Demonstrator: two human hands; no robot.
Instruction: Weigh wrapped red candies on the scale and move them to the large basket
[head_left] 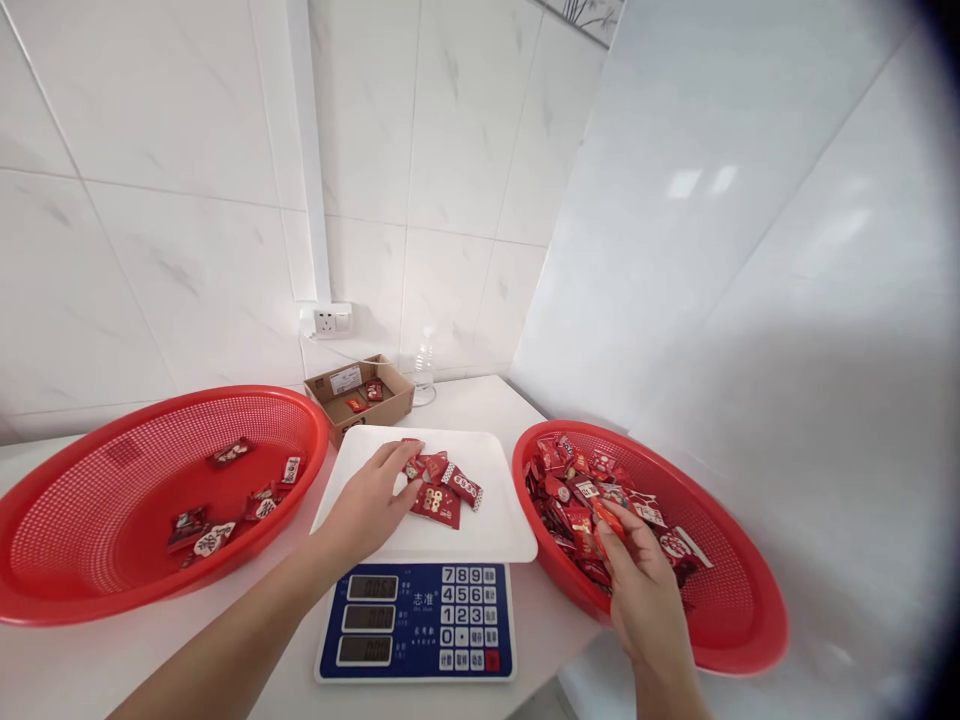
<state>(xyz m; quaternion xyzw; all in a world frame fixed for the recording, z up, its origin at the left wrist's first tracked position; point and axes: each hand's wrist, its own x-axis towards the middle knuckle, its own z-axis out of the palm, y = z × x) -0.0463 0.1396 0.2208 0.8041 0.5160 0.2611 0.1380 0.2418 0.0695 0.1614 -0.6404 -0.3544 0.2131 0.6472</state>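
A blue electronic scale [418,621] with a white weighing tray [495,530] stands in front of me. Several red-wrapped candies [442,490] lie on the tray. My left hand [371,505] rests on the tray with its fingers pinched on the candies at the pile's left edge. My right hand [637,580] reaches into the right red basket [739,630], which is full of red candies [581,490]; its fingers are curled around a candy. The left red basket [90,590] holds a few candies [225,500].
A small open cardboard box [360,395] with a couple of candies sits at the back by the tiled wall. A clear plastic bottle [424,375] stands beside it, below a wall socket [326,322]. The white counter ends near the right basket.
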